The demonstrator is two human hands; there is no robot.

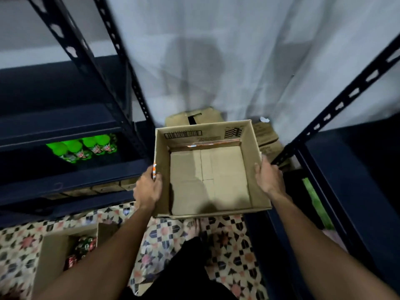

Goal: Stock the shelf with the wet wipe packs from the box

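Here, left grip (148, 187) and right grip (267, 176) clasp the box (194, 135).

Two hands in shot: left hand (149, 187) and right hand (268, 176), either side of centre. One open-topped box (207, 169) at centre. Four green bottles (74, 146) in a row, middle left. One carton of cans (49, 263) lower left, cans too blurred to count. At least two more cartons (179, 117) behind, upper centre. Two shelf racks: left rack (54, 126), right rack (346, 95).
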